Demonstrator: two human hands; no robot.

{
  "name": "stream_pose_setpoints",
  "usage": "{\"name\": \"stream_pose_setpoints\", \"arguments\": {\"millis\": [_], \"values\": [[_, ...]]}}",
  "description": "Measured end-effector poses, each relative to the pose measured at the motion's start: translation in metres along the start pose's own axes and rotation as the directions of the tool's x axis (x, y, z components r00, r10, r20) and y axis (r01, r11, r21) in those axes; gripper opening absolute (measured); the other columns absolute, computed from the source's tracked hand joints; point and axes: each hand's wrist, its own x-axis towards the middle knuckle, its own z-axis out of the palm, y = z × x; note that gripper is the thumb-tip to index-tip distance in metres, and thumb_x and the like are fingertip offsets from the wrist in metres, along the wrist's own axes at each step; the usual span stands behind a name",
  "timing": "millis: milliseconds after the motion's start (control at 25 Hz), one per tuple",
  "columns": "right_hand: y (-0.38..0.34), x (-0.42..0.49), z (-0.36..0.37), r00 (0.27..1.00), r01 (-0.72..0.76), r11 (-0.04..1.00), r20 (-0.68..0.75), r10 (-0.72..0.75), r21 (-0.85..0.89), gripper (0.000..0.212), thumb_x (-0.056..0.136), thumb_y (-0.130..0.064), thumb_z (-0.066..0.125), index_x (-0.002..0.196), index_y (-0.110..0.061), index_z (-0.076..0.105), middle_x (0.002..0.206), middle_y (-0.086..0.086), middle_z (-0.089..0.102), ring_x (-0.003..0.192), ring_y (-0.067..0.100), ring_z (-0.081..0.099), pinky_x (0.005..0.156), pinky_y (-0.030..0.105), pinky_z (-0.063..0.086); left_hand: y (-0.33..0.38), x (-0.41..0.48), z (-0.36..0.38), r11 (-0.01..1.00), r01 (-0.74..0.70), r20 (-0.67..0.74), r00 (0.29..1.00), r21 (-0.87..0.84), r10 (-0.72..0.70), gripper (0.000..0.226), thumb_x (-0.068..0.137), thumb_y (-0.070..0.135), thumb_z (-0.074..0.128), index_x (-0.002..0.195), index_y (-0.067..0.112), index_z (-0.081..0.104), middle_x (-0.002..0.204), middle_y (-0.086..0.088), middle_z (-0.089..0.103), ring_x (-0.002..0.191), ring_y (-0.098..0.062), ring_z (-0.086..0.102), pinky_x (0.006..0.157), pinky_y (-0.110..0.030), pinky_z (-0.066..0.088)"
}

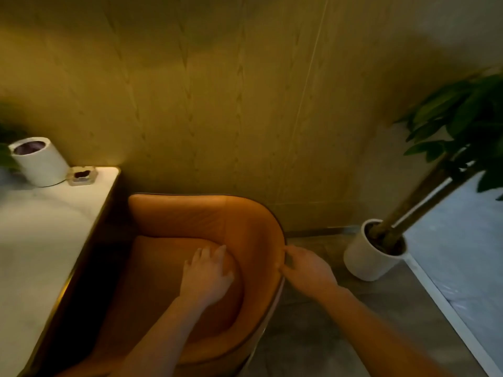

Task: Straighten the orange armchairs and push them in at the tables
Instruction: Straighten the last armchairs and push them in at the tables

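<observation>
An orange armchair [174,221] with a curved back stands below me, its open side facing the white table [40,240] on the left. Its seat sits close to the table's gold-trimmed edge. My left hand [205,273] lies flat on the seat cushion near the backrest, fingers spread. My right hand [306,268] grips the outer rim of the chair's curved back on the right side, thumb and fingers pinching the edge.
A wood-panelled wall [245,104] runs right behind the chair. On the table stand a white cylinder container [40,161] and a small glass ashtray [82,175]. A potted plant in a white pot [370,254] stands on the grey floor to the right, beside a pale panel [462,254].
</observation>
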Motion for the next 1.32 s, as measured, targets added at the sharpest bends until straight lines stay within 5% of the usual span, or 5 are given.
{"name": "stream_pose_setpoints", "arguments": {"millis": [360,680,840,1120,1320], "values": [[0.057,0.139,-0.005,0.942,0.268,0.963,0.217,-0.255,-0.032,0.06,0.093,-0.057,0.052,0.144,-0.028,0.041,0.141,-0.002,0.053,0.123,0.018,0.052,0.095,0.037,0.044,0.026,0.038,0.005,0.926,0.368,-0.067,0.925,-0.085,-0.374,0.068,0.097,0.051,0.048,0.156,0.029,0.02,0.161,-0.006,0.023,0.15,-0.03,0.016,0.117,-0.058,0.022],[0.109,0.203,0.002,0.74,0.521,0.851,0.464,-0.486,0.06,0.042,0.095,-0.051,0.053,0.13,-0.029,0.05,0.124,-0.002,0.058,0.091,0.008,0.046,0.074,0.029,0.038,0.12,0.02,0.056,0.653,0.719,-0.121,0.645,-0.236,-0.754,0.069,0.098,0.051,0.048,0.157,0.031,0.017,0.163,-0.004,0.019,0.152,-0.028,0.013,0.12,-0.056,0.018],[0.123,0.209,0.007,0.686,0.594,0.803,0.494,-0.535,0.044,0.042,0.097,-0.047,0.053,0.133,-0.026,0.049,0.127,0.001,0.056,0.107,0.017,0.051,0.084,0.032,0.042,0.162,0.01,0.092,0.549,0.787,-0.068,0.554,-0.281,-0.83,0.069,0.097,0.053,0.047,0.156,0.033,0.017,0.162,-0.003,0.021,0.151,-0.027,0.015,0.119,-0.054,0.022],[0.123,0.227,0.044,0.631,0.716,0.695,0.487,-0.604,-0.067,0.046,0.099,-0.051,0.045,0.136,-0.023,0.049,0.138,0.001,0.051,0.127,0.021,0.044,0.104,0.038,0.038,0.181,0.019,0.152,0.485,0.809,-0.036,0.503,-0.332,-0.863,0.067,0.098,0.053,0.043,0.156,0.032,0.017,0.162,-0.003,0.024,0.15,-0.027,0.018,0.119,-0.052,0.024],[0.131,0.239,0.089,0.538,0.832,0.532,0.454,-0.71,-0.154,0.05,0.098,-0.062,0.024,0.116,-0.032,0.06,0.123,-0.004,0.061,0.123,0.015,0.048,0.117,0.04,0.018,0.165,0.037,0.206,0.447,0.792,-0.09,0.453,-0.416,-0.887,0.065,0.097,0.06,0.038,0.154,0.032,0.024,0.157,-0.002,0.032,0.147,-0.024,0.025,0.118,-0.048,0.027]]}}
